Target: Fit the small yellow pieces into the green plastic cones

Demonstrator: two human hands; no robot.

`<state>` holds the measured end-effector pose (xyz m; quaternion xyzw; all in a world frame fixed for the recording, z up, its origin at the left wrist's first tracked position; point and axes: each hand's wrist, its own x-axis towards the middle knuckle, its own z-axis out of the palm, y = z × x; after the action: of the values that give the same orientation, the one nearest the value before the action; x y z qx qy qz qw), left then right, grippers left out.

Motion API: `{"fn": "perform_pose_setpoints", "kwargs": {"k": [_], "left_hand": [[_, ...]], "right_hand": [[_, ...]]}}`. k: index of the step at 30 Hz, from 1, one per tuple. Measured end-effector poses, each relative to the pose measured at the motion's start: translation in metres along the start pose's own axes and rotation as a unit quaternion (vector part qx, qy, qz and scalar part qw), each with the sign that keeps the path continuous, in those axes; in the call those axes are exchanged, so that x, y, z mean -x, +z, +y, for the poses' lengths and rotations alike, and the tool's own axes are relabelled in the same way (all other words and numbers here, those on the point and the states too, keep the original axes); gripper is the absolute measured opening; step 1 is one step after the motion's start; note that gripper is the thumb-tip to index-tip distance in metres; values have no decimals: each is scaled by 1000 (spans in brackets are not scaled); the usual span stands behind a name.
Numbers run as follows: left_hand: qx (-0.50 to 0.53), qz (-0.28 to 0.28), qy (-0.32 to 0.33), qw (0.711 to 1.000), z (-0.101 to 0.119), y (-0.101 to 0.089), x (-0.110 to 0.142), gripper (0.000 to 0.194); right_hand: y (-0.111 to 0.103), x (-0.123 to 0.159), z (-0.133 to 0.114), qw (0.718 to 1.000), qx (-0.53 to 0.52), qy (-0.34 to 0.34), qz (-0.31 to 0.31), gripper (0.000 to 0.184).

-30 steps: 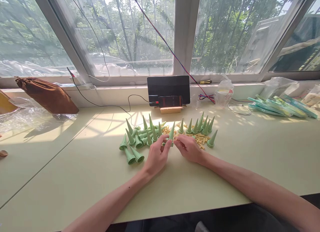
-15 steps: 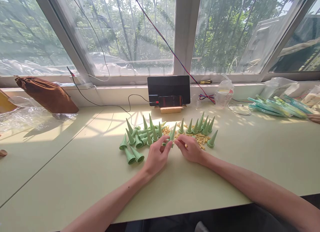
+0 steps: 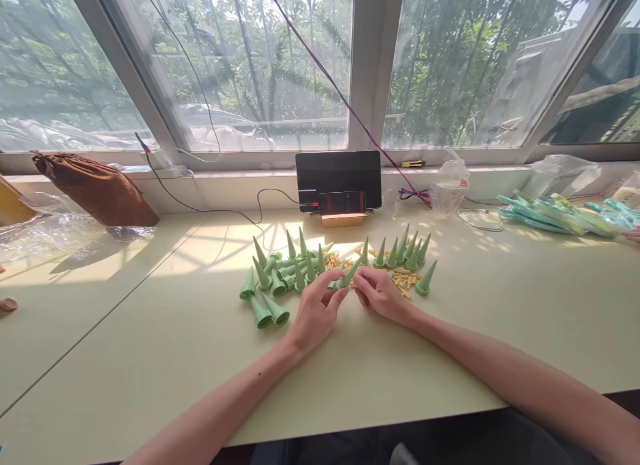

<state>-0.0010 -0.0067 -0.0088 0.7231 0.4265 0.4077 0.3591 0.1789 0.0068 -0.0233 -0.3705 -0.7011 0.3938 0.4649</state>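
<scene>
My left hand (image 3: 316, 311) grips a hollow green plastic cone spike (image 3: 351, 272) between thumb and fingers, its tip leaning up to the right. Close against it, my right hand (image 3: 383, 295) is closed in a pinch; whatever sits between its fingertips is hidden. Around both hands lie small tan pegs (image 3: 404, 278) in a loose heap. Several upright green cones (image 3: 426, 278) stand on the right and behind, and more cones (image 3: 261, 313) lie on their sides to the left, wide ends toward me.
Behind the heap, a phone (image 3: 342, 202) and a dark tablet (image 3: 339, 171) lean on a small stand. A brown drawstring bag (image 3: 95, 188) lies at the left. Teal-green packets (image 3: 555, 215) are piled at the right, where another person's fingers (image 3: 634, 234) show at the frame edge.
The cone in my left hand has tipped over to the right. My right hand's fingers have curled in closer to it. At the far right, the teal-green packets have shifted.
</scene>
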Motion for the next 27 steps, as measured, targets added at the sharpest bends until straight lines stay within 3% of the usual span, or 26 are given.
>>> {"fn": "perform_pose_setpoints", "kwargs": {"k": [7, 16, 27], "left_hand": [[-17, 0, 9, 1000, 1, 0, 0, 25], [10, 6, 6, 1000, 0, -1, -1, 26], [118, -10, -87, 989, 3, -3, -3, 30]], "right_hand": [[0, -1, 1, 1000, -12, 5, 5, 39], [1, -1, 0, 997, 76, -33, 4, 36], [0, 1, 5, 970, 200, -139, 10, 33]]}}
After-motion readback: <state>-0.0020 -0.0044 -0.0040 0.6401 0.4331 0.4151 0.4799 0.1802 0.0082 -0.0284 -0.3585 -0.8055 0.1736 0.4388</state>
